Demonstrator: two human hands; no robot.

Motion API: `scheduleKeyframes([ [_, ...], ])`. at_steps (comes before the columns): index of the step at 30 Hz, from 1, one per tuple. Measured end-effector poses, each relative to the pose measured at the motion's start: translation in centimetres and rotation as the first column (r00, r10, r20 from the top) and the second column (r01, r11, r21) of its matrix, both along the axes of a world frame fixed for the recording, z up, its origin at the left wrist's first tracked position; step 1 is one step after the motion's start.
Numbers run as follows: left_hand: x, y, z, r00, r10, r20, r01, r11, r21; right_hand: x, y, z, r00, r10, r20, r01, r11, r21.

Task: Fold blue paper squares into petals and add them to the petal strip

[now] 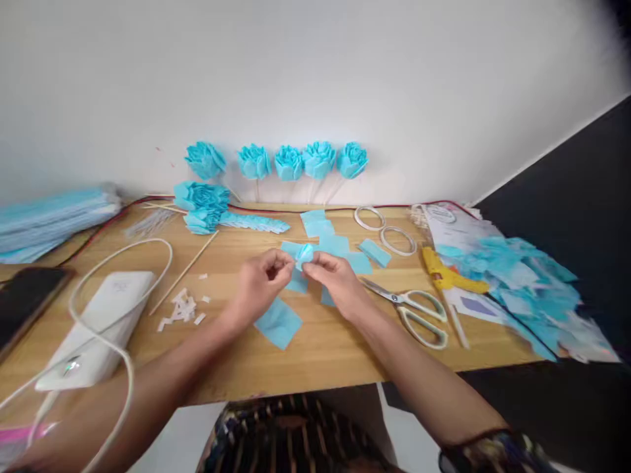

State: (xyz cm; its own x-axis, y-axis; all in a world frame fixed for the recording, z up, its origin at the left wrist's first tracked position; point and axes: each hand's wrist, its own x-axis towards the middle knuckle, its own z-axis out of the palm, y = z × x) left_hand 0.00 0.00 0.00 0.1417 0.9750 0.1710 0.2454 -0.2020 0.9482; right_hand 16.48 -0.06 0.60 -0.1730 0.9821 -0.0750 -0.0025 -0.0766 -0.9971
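A small blue crepe-paper piece (304,255), folded or curled, is raised just above the table between my two hands. My left hand (266,279) pinches its left side, thumb against the curled fingers. On the right side, the thumb and fingers of my right hand (338,276) are closed on the same piece. Flat blue paper squares lie beneath and around the hands, among them one nearest me (279,323) and others farther back (318,225). My fingers hide part of the held piece.
Scissors (411,312), a yellow glue gun (448,272) and a blue paper heap (522,282) lie right. Tape rolls (398,241) and finished blue paper flowers (288,163) are at the back. Left are a wooden stick (185,272), white scraps (182,307), a power bank (101,322) and a phone (32,302).
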Motion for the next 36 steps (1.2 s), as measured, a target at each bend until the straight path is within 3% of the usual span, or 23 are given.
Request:
scheduleKeyframes([
  [10, -0.5, 0.1, 0.9, 0.973, 0.046, 0.224, -0.013, 0.989, -0.148, 0.7, 0.4, -1.0, 0.986, 0.057, -0.158, -0.055, 0.998, 0.018],
  [15, -0.6, 0.0, 0.9, 0.975, -0.06, 0.214, 0.099, 0.979, -0.177, 0.8, 0.4, -1.2, 0.979, 0.092, -0.184, -0.087, 0.996, 0.036],
  [20, -0.6, 0.1, 0.7, 0.952, -0.116, 0.284, 0.195, 0.943, -0.268, 0.6, 0.3, -1.0, 0.983, 0.109, -0.151, -0.102, 0.994, 0.047],
  [28, -0.6, 0.1, 0.6, 0.951, -0.018, 0.308, 0.114, 0.949, -0.295, 0.8, 0.3, -0.8, 0.98, 0.152, -0.125, -0.146, 0.988, 0.056],
  [36, -0.3, -0.1, 0.9, 0.959, -0.053, 0.279, 0.126, 0.96, -0.249, 0.4, -0.1, -0.1, 0.997, 0.073, 0.028, -0.074, 0.997, 0.03],
])
